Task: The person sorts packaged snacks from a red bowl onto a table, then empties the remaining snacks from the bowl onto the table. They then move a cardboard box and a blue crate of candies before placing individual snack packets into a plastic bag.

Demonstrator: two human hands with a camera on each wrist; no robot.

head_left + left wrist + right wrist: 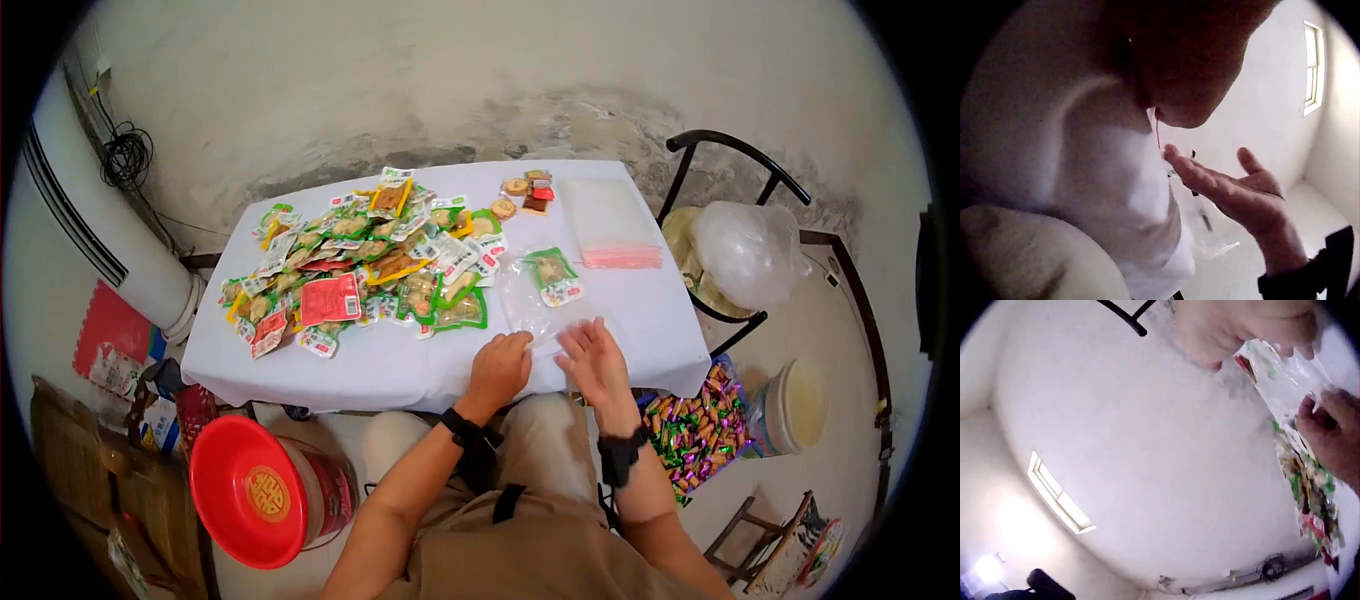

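Note:
A clear plastic bag (pixel 522 312) lies at the front of the white-covered table, with a green-edged food packet (pixel 553 272) at its far right part. My left hand (pixel 502 368) pinches the near left edge of this bag between curled fingers and thumb. In the right wrist view, thin shiny film runs up to the fingertips of that left hand (pixel 1338 434). My right hand (pixel 597 370) is held beside the bag's near right edge, palm turned inward, fingers extended. In the left wrist view, the right hand (pixel 1235 190) shows its fingers nearly straight.
A heap of food packets (pixel 350 255) covers the table's left half. Several small snack packs (pixel 530 190) lie at the back, beside stacked clear bags (pixel 605 215). A black-framed chair (pixel 740 140) holds a large plastic bag (pixel 748 255). A red basin (pixel 245 500) stands front left, wrapped candies (pixel 700 420) right.

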